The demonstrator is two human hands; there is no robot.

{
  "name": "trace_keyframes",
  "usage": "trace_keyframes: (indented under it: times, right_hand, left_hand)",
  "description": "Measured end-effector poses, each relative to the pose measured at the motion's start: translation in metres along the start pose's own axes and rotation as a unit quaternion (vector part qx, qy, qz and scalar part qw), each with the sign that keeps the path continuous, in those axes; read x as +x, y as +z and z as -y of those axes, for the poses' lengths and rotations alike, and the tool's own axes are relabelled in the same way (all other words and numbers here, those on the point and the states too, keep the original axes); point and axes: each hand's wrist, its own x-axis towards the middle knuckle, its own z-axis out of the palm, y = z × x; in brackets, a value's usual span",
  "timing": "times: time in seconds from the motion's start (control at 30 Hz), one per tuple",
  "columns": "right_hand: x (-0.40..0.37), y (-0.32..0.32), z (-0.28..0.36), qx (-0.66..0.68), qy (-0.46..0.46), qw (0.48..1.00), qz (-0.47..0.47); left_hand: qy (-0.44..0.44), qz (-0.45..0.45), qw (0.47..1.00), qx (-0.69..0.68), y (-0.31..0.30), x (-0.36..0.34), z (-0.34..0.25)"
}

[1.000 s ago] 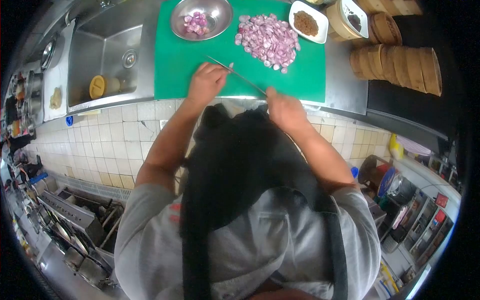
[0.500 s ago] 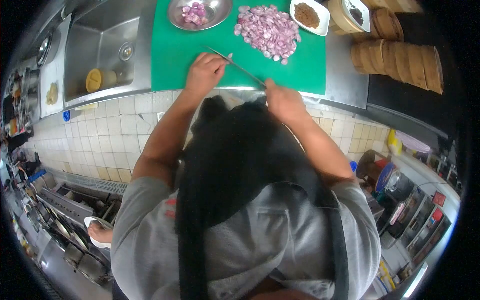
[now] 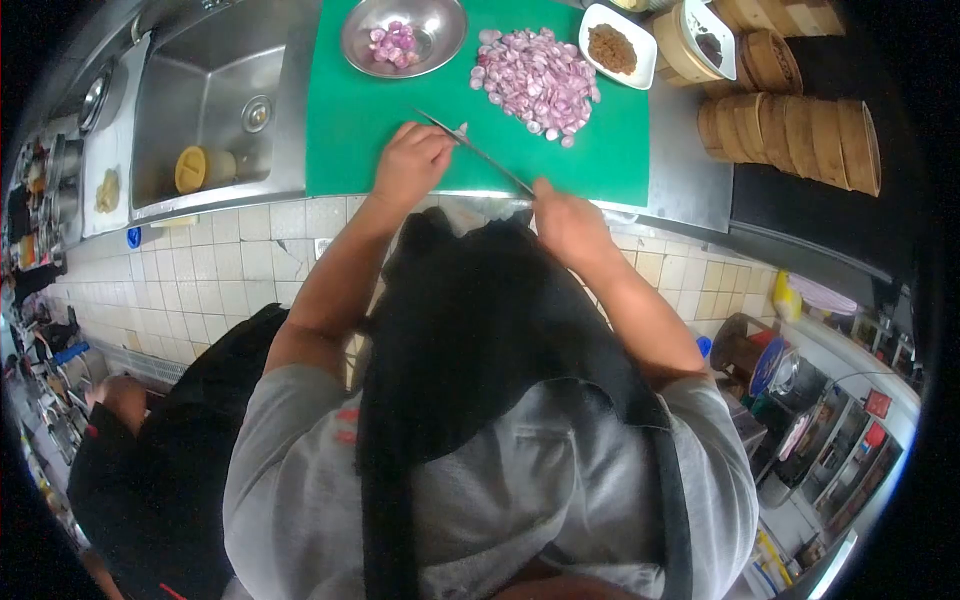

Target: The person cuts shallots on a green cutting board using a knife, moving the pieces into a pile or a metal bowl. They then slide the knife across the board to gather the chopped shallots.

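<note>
My right hand (image 3: 568, 222) is closed round the handle of a knife (image 3: 490, 158) at the front edge of a green cutting board (image 3: 385, 108). Its blade slants up and left across the board to my left hand (image 3: 413, 160). Those left fingers are curled down beside the blade; whatever they grip is hidden. A small pale slice (image 3: 461, 129) sits against the blade's far side. Behind the knife lies a heap of sliced shallots (image 3: 537, 82). Several peeled shallots (image 3: 393, 45) fill part of a steel bowl (image 3: 440, 45) at the back left of the board.
A white dish (image 3: 640, 65) of brown paste stands at the board's back right corner. Farther right are bamboo steamers (image 3: 790, 140). On the left is a steel sink (image 3: 200, 100) with a yellow-lidded container (image 3: 192, 170). A person in black (image 3: 170, 470) is close behind my left side.
A person in black has come in at my left, where only a hand with a white dish showed before. The view has shifted slightly. My hands and the knife keep nearly the same place.
</note>
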Motion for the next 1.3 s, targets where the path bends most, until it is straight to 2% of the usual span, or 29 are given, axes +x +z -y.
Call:
trace_keyframes:
  times: [0.07,0.17,0.27,0.37,0.5,0.57,0.7,0.8,0.9,1.0,1.1,1.2,1.3]
  right_hand:
    - [-0.001,-0.001,0.000,-0.004,0.010,1.000,0.014]
    - [0.005,0.018,-0.010,0.014,-0.001,1.000,-0.025]
    - [0.015,0.025,-0.013,0.003,0.002,1.000,0.000]
    - [0.019,0.020,-0.018,0.018,-0.006,1.000,-0.023]
    - [0.016,0.002,-0.023,0.028,0.032,0.999,-0.023]
    - [0.011,-0.005,-0.025,0.050,0.034,0.997,-0.049]
    - [0.002,-0.002,-0.028,0.055,0.013,0.998,0.029]
    - [0.011,0.014,-0.052,0.082,0.003,0.997,-0.014]
    - [0.022,0.006,-0.071,0.063,0.100,0.991,-0.063]
    - [0.018,-0.013,-0.069,0.050,0.091,0.991,-0.080]
    - [0.011,-0.018,-0.053,0.052,0.066,0.994,-0.073]
    - [0.003,-0.007,-0.036,0.130,0.001,0.991,-0.010]
    - [0.006,0.002,-0.026,0.121,-0.031,0.991,0.056]
  left_hand:
    - [-0.004,0.001,1.000,0.002,-0.002,0.001,-0.002]
    - [0.001,0.001,1.000,-0.005,-0.001,0.002,-0.001]
    - [-0.008,0.007,1.000,-0.014,-0.001,-0.002,-0.003]
    - [-0.009,0.014,1.000,-0.003,-0.002,0.000,-0.001]
    - [-0.017,0.014,1.000,-0.018,-0.004,-0.002,-0.001]
    - [-0.046,-0.009,0.999,-0.029,-0.006,-0.003,-0.005]
    - [-0.064,-0.071,0.994,-0.044,-0.030,0.012,-0.011]
    - [-0.074,-0.089,0.993,0.010,-0.055,0.040,0.004]
    - [-0.131,-0.058,0.989,-0.017,-0.079,0.094,0.011]
    - [-0.101,0.030,0.993,0.062,-0.076,0.127,0.046]
    - [-0.176,0.236,0.938,0.182,-0.062,0.156,0.062]
    - [-0.184,0.294,0.907,0.239,-0.041,0.167,0.083]
    - [-0.195,0.325,0.894,0.239,-0.030,0.175,0.092]
